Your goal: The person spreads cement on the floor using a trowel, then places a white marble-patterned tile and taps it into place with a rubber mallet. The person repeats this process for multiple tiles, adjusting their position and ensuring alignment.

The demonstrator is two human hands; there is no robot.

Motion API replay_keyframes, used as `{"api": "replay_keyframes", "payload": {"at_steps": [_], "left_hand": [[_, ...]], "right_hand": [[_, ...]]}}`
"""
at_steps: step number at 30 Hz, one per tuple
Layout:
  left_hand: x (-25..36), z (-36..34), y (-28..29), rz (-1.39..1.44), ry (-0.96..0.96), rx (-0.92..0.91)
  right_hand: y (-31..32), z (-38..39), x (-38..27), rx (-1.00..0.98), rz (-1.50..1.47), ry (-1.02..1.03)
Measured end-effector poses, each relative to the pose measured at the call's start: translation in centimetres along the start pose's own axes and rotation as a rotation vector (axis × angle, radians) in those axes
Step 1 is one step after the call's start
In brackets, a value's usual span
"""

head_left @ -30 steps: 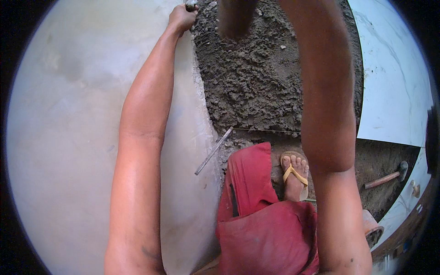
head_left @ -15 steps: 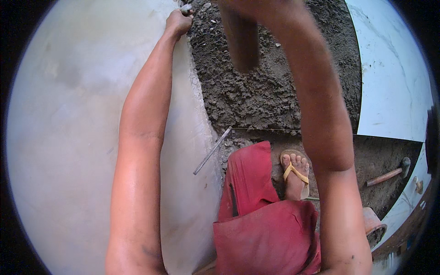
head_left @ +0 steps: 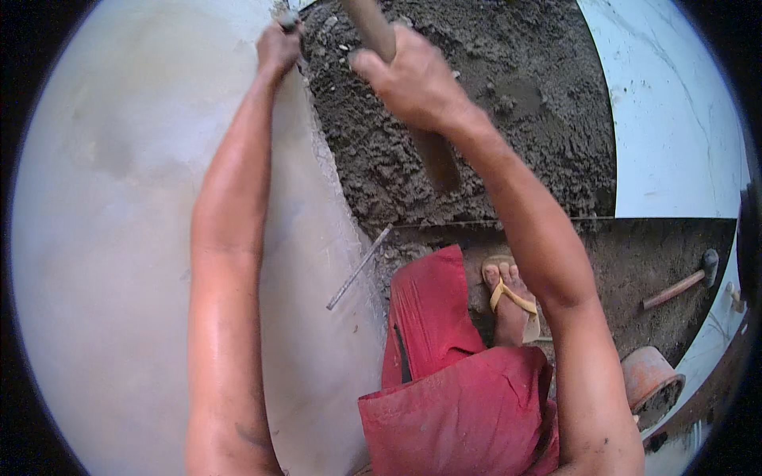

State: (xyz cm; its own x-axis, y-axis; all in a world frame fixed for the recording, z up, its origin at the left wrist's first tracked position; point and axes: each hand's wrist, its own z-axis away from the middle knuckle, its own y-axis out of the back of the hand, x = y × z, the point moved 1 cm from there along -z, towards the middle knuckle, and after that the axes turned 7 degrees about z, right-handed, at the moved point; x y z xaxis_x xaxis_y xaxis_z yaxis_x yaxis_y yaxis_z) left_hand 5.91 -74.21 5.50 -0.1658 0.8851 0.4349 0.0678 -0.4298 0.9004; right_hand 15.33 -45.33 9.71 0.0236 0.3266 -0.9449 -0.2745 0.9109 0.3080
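My right hand (head_left: 417, 79) is closed round the thick wooden handle (head_left: 435, 159) of a hammer, held above dark wet mortar (head_left: 508, 151). The hammer's head is beyond the top edge of the picture. At the upper left, my left hand (head_left: 278, 51) is closed on a short grey metal piece (head_left: 288, 21), like a chisel; its lower end is hidden. This hand is at the chipped edge between the smooth pale slab (head_left: 143, 262) and the mortar. A thin metal rod (head_left: 359, 267) lies across the slab's edge nearer to me.
White marbled tiles (head_left: 675, 119) border the mortar on the right. A second hammer (head_left: 683, 287) lies on the dirt, with an orange-brown bucket (head_left: 647, 377) nearer. My foot in a yellow flip-flop (head_left: 512, 297) stands beside the red cloth (head_left: 452, 373) over my leg.
My right hand has come down into view from the top edge, and the handle's lower end has dropped. The left hand keeps its hold at the slab's edge. The whole view has shifted slightly.
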Motion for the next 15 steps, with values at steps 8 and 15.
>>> {"api": "replay_keyframes", "payload": {"at_steps": [8,15], "left_hand": [[-1.2,-2.2,0.2,-0.025,0.016,-0.132],[-0.8,-1.8,-0.2,-0.052,-0.109,-0.169]], "right_hand": [[5.8,1.7,-6.9,-0.083,-0.359,-0.153],[6.4,0.3,-7.9,0.15,-0.546,0.237]]}}
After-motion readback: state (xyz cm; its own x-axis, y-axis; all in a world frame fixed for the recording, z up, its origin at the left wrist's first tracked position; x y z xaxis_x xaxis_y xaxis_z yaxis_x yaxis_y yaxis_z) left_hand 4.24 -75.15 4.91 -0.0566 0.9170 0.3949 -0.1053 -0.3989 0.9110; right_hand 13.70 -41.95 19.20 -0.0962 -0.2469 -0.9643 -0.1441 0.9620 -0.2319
